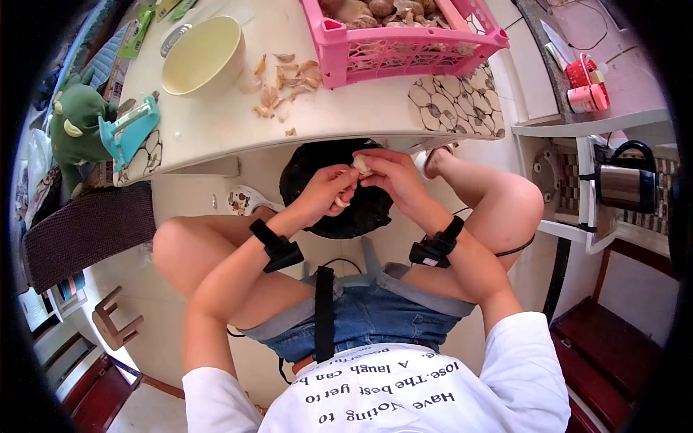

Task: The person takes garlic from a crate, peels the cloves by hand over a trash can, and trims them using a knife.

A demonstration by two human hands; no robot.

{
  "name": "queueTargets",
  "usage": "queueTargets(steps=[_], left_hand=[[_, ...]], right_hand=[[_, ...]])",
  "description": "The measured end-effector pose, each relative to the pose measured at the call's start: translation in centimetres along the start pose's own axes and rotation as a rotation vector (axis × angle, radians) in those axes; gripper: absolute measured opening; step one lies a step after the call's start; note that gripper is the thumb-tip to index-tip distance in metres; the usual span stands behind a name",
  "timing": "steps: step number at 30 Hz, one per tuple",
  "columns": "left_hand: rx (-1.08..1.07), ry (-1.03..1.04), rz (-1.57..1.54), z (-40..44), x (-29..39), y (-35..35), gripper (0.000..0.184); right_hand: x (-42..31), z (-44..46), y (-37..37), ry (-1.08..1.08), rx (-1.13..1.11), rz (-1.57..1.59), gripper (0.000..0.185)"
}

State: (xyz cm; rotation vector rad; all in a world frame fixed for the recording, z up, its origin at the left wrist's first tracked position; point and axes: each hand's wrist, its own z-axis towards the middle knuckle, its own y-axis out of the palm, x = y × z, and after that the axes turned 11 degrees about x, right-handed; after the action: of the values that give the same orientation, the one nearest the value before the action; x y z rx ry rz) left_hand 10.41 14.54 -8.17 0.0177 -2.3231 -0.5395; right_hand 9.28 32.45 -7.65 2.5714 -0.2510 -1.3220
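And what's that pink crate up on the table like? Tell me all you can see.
The pink crate looks like moulded plastic, with an openwork lattice front and thick corners with hollows on top. It stands upright on the table, its far side cut off by the picture's top edge. What look like garlic bulbs show inside. Loose cloves lie by its left corner.

Left hand [333, 190], right hand [390, 175] holding garlic [362, 166] — black bin [352, 222] below — pink crate [416, 36] beyond.

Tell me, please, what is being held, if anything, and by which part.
The right grip pinches a pale garlic piece, the left grip close beside it; the held part is unclear.
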Motion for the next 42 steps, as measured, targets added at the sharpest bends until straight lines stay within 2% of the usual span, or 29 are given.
queueTargets(steps=[7, 9, 11, 13, 15, 16, 18, 19, 21, 24, 29, 31, 34, 37, 38, 39, 42], left_hand=[[-0.072, -0.064, 0.044, -3.3, 3.5, 1.4, 0.021], [-0.198, -0.077, -0.065, -5.0, 5.1, 1.1, 0.021], [-0.210, -0.012, -0.179, -6.3, 6.9, 0.3, 0.024], [-0.033, 0.154, -0.240, -7.3, 9.4, 0.2, 0.022], [0.079, 0.297, -0.241, -7.3, 12.3, -0.1, 0.020], [0.085, 0.306, -0.232, -6.8, 13.4, -0.3, 0.020], [0.514, 0.649, 0.354, -6.0, 15.3, -0.2, 0.021], [0.514, 0.654, 0.369, -5.6, 15.6, 0.1, 0.021], [0.788, 1.173, 1.139, -4.6, 15.7, 0.6, 0.021], [0.784, 1.062, 1.345, -3.3, 16.7, 0.5, 0.020], [0.793, 1.140, 1.488, -0.8, 17.7, -0.4, 0.017], [0.777, 1.115, 1.490, -0.4, 17.6, -1.1, 0.016], [0.649, 1.191, 1.542, 0.2, 18.0, -1.2, 0.018], [0.624, 1.071, 1.444, -0.4, 17.8, -0.1, 0.023], [0.627, 1.142, 1.466, -0.4, 17.8, -0.1, 0.025], [0.628, 1.214, 1.488, -0.5, 17.8, -0.1, 0.027], [0.634, 1.231, 1.351, -2.2, 17.2, 0.2, 0.026]], right_hand=[[0.8, 0.7, -0.4, 0.027, -0.004, 0.000, 0.030], [0.8, 0.4, -0.2, 0.025, 0.009, 0.008, 0.029], [0.6, 0.3, -0.1, 0.046, -0.020, -0.016, 0.029], [0.5, 0.3, 0.0, 0.036, -0.031, -0.010, 0.029], [0.2, 0.1, 0.2, 0.031, -0.051, -0.013, 0.028], [0.0, -0.2, 0.4, 0.026, -0.057, -0.018, 0.028], [-0.2, -0.6, 0.5, 0.013, -0.069, -0.010, 0.028], [-0.2, -0.8, 0.4, 0.017, -0.089, 0.003, 0.028], [0.1, -1.1, 0.2, 0.021, -0.104, 0.043, 0.028], [0.4, -1.8, 0.1, -0.010, -0.175, 0.035, 0.027], [0.4, -2.6, -0.1, 0.035, -0.210, 0.012, 0.027], [0.5, -2.5, 0.4, 0.102, -0.207, 0.128, 0.029], [1.2, -0.9, 1.6, 0.234, -0.239, 0.398, 0.042], [0.8, 1.3, 3.5, 0.267, -0.308, 0.572, 0.042], [1.3, 1.0, 3.5, 0.271, -0.242, 0.576, 0.031], [1.8, 1.9, 3.8, 0.275, -0.240, 0.576, 0.031], [3.1, 5.4, 3.8, 0.199, 0.024, 0.111, 0.015]])
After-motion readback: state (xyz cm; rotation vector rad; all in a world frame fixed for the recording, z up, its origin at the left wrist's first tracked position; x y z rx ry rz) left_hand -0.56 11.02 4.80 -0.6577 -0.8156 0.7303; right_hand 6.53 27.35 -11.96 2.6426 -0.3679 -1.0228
